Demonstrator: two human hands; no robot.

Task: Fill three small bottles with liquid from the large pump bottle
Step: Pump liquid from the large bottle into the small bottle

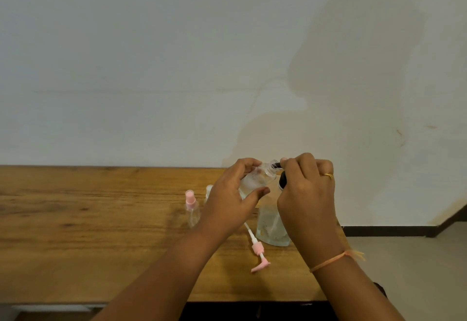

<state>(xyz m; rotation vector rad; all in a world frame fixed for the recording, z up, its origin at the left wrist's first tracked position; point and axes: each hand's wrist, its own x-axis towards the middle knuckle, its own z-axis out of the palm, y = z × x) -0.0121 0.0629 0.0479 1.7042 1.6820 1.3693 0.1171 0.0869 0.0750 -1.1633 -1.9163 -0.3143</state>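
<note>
My left hand grips a small clear bottle, tilted with its open neck up and to the right. My right hand rests curled over the black pump head of the large clear pump bottle, whose spout meets the small bottle's neck. A second small bottle with a pink spray cap stands on the table to the left. A third small bottle shows partly behind my left hand. A loose pink pump top with its white tube lies on the table.
The wooden table runs along a white wall, its right edge near the large bottle. Beyond that edge lie the floor and a dark skirting board.
</note>
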